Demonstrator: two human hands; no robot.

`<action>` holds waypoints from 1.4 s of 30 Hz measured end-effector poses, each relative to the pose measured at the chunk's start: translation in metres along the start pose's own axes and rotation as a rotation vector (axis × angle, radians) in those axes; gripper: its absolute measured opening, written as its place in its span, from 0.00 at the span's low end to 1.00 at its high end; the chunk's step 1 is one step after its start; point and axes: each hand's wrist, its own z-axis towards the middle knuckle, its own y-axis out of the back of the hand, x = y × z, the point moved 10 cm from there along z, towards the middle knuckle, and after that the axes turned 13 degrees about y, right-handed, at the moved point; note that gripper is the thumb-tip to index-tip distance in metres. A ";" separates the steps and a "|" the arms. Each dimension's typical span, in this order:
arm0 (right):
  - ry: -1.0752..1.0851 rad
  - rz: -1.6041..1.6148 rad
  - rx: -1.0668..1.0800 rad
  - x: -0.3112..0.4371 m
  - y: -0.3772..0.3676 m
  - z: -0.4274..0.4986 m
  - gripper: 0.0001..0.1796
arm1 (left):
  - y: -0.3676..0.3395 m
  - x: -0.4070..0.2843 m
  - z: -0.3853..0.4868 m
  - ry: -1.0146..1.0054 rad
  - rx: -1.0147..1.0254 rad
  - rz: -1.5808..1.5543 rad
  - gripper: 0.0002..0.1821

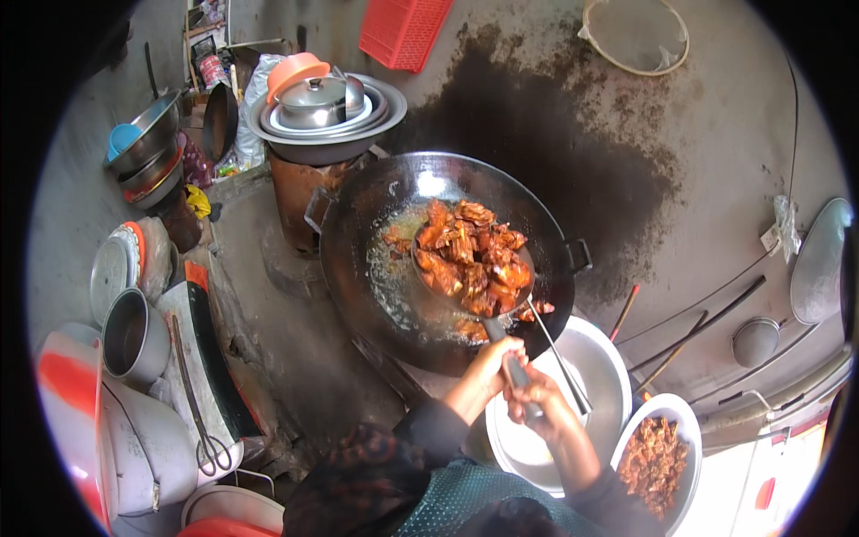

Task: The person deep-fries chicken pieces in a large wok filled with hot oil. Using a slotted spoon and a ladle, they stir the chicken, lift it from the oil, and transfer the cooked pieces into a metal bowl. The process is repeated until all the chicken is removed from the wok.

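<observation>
My left hand (493, 368) and my right hand (547, 399) both grip the grey handle (517, 374) of a wide skimmer. Browned, glossy meat pieces (473, 258) are heaped on the skimmer and hide most of its bowl. It is over a large black wok (356, 282) holding bubbling oil (392, 295), with a few pieces still in the oil. A thin metal utensil handle (560, 359) slants from the wok's near right side over a large metal basin (607, 362). The basin stands just right of the wok, under my forearm.
A pale basin (691, 419) of meat pieces is at the lower right. Behind the wok, stacked basins (392, 111) and a lidded pot (312, 111) top a rusty drum stove (295, 194). Iron tongs (184, 376) and a deep pot (144, 342) are at left. Sticks (704, 322) lean against the right wall.
</observation>
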 end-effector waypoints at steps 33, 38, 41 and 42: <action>0.169 -0.416 -0.143 0.121 -0.027 -0.030 0.31 | -0.150 -0.002 0.015 0.011 0.342 -0.186 0.06; 0.144 -0.462 -0.208 0.116 -0.014 -0.035 0.29 | -0.143 0.017 0.023 0.063 0.349 -0.206 0.06; 0.133 -0.467 -0.214 0.111 -0.011 -0.038 0.29 | -0.137 0.027 0.029 0.091 0.355 -0.198 0.06; 0.126 -0.467 -0.218 0.110 -0.009 -0.038 0.29 | -0.136 0.030 0.030 0.101 0.367 -0.196 0.06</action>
